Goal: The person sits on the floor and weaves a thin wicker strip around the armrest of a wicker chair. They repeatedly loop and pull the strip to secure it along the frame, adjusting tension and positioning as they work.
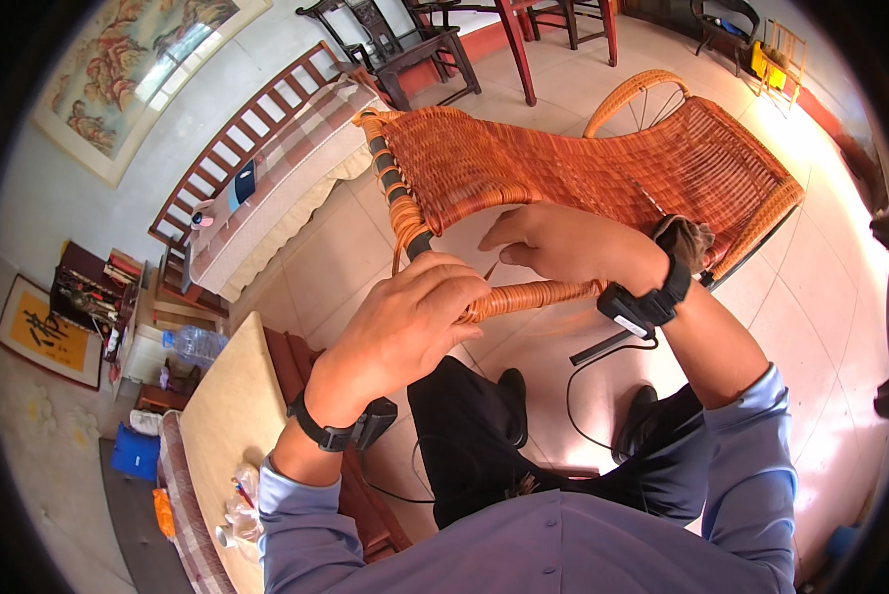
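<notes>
A woven rattan recliner (pixel 519 152) with a dark metal frame lies across the floor before me. My left hand (pixel 407 319) is closed around the near corner of its frame, where orange rattan wraps the bar (pixel 530 298). Just right of it, my right hand (pixel 574 241) is curled above the wrapped bar. A thin rattan strip (pixel 492 272) runs from its thumb and fingertips down toward the bar by my left hand. The left end bar (pixel 394 178) carries loose, spaced coils of rattan, with dark metal showing between them. My left palm hides the corner.
A brown cloth (pixel 686 237) hangs on the recliner's near side, behind my right wrist. Cables trail from both wrist devices. At left stand a pale tabletop (pixel 229 401) and a slatted wooden bed (pixel 288 171). Dark wooden chairs (pixel 415 56) stand at the back.
</notes>
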Available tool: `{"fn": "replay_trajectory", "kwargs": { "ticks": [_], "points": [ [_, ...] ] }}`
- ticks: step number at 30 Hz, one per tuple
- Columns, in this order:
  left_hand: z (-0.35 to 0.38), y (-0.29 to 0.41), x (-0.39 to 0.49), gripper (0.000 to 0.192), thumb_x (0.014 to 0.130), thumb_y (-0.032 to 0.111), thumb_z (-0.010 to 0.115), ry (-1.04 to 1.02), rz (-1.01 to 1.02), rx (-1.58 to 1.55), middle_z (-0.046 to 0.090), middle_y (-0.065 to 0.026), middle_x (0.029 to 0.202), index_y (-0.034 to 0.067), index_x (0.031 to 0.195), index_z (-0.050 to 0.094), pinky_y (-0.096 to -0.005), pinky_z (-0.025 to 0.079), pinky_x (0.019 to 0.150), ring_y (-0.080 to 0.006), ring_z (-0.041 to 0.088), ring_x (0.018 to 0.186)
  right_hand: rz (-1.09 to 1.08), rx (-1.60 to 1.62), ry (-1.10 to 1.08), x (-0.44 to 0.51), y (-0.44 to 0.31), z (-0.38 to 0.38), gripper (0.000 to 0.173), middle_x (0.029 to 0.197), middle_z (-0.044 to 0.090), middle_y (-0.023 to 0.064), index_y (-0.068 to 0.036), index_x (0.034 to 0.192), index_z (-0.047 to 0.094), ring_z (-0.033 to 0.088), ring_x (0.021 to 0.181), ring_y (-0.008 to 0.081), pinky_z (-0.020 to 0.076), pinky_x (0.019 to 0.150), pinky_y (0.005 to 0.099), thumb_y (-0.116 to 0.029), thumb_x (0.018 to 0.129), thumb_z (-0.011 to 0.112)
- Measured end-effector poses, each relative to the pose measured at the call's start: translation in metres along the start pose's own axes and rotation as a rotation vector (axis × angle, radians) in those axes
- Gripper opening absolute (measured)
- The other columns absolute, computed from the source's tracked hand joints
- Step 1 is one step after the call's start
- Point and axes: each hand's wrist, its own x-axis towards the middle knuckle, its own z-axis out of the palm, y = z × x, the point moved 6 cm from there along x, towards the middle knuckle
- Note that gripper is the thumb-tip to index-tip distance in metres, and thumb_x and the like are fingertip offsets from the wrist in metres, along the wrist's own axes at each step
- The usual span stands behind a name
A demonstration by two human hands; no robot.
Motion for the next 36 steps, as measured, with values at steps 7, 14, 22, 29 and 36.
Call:
{"fn": "replay_trajectory", "kwargs": {
  "ticks": [7, 14, 22, 29, 36],
  "points": [
    [0.0, 0.001, 0.0, 0.048, 0.082, 0.017, 0.091, -0.076, -0.035, 0.057, 0.074, -0.0152, 0.116, 0.001, 0.122, 0.071, -0.0487, 0.059, 0.096, -0.0398, 0.07, 0.113, -0.163, 0.0, 0.728, -0.098, -0.069, 0.007, 0.029, 0.118, 0.075, 0.0211, 0.005, 0.115, 0.075, 0.073, 0.108, 0.0448, 0.0602, 0.095, 0.0496, 0.006, 0.086, 0.078],
    [0.003, -0.006, 0.004, 0.048, 0.082, 0.021, 0.09, -0.149, -0.058, 0.075, 0.074, -0.0147, 0.111, 0.002, 0.123, 0.072, -0.0483, 0.058, 0.091, -0.0397, 0.07, 0.108, 0.006, 0.123, 0.625, -0.106, -0.077, 0.124, 0.068, 0.152, 0.063, 0.0277, 0.008, 0.15, 0.059, 0.066, 0.136, 0.0429, 0.0562, 0.113, 0.0458, -0.002, 0.089, 0.085],
    [0.0, -0.006, 0.006, 0.048, 0.085, 0.025, 0.089, -0.19, -0.073, 0.035, 0.074, -0.0151, 0.109, 0.004, 0.125, 0.072, -0.0491, 0.057, 0.091, -0.04, 0.069, 0.107, 0.016, 1.572, 0.396, -0.072, -0.049, 0.163, 0.067, 0.162, 0.056, 0.0182, -0.001, 0.165, 0.045, 0.062, 0.144, 0.03, 0.0536, 0.117, 0.0424, 0.006, 0.103, 0.071],
    [0.003, -0.008, 0.003, 0.047, 0.084, 0.02, 0.089, -0.132, -0.05, 0.032, 0.074, -0.015, 0.107, 0.003, 0.124, 0.072, -0.0493, 0.057, 0.09, -0.0395, 0.07, 0.105, 0.004, 0.65, 0.544, -0.115, -0.088, 0.132, 0.073, 0.166, 0.048, 0.015, -0.005, 0.159, 0.054, 0.064, 0.137, 0.028, 0.0565, 0.112, 0.0403, 0.011, 0.092, 0.08],
    [0.001, -0.01, 0.003, 0.049, 0.081, 0.019, 0.093, -0.131, -0.078, 0.007, 0.073, -0.0151, 0.107, 0.002, 0.123, 0.073, -0.0481, 0.057, 0.09, -0.0384, 0.069, 0.103, -0.249, 0.881, 0.635, -0.139, -0.138, 0.093, 0.018, 0.144, 0.068, 0.0217, 0.007, 0.121, 0.077, 0.069, 0.117, 0.0279, 0.0562, 0.103, 0.0391, -0.004, 0.108, 0.07]
  ]
}}
